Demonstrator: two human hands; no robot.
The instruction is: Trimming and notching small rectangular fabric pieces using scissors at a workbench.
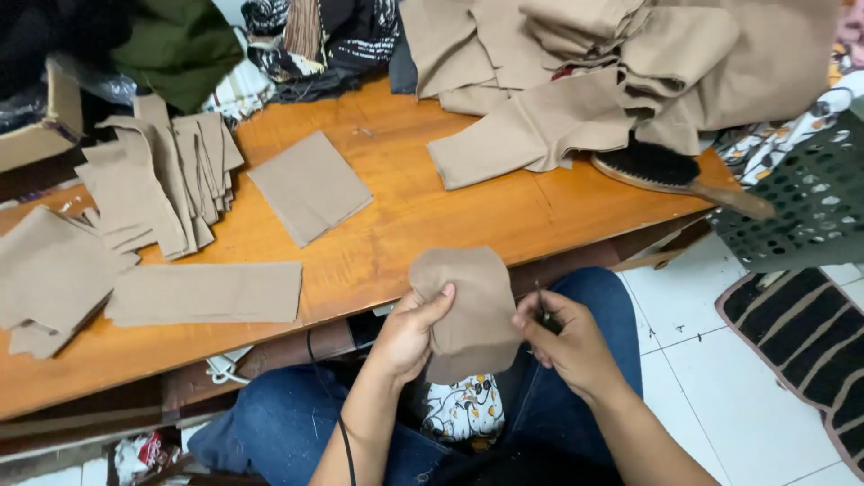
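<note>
Item in hand: one small tan fabric piece (468, 310), rounded at its top corners, which we see low in the frame just right of centre, held above the lap in front of the wooden table (405, 225) edge. The left hand (409, 333) grips its left edge, thumb pressed across the front and fingers curled behind. The right hand (562, 342) sits at the cloth's right edge with fingers pinched narrow around a thin dark tool (541, 304), perhaps a needle or small snips; we cannot tell which. On the table: a flat tan square (310, 184) left of centre, a long tan strip (207, 292) at lower left, a fanned stack of cut tan pieces (162, 175) at the left, and a large heap of tan cloth (621, 72) across the upper right. A dark-bristled brush (670, 175) with a wooden handle lies at the table's right edge, beside a green perforated basket (801, 207). Risks, as we judge them: the pointed tool sits close to the left thumb and could prick it if the cloth slips; the brush handle overhangs the edge and could be knocked to the tiled floor (720, 378). Obscured: the tool's tip, the cloth's lower edge behind the hands, the patterned fabric (463, 409) in the lap, and the dark bundles cropped at the upper left.
</note>
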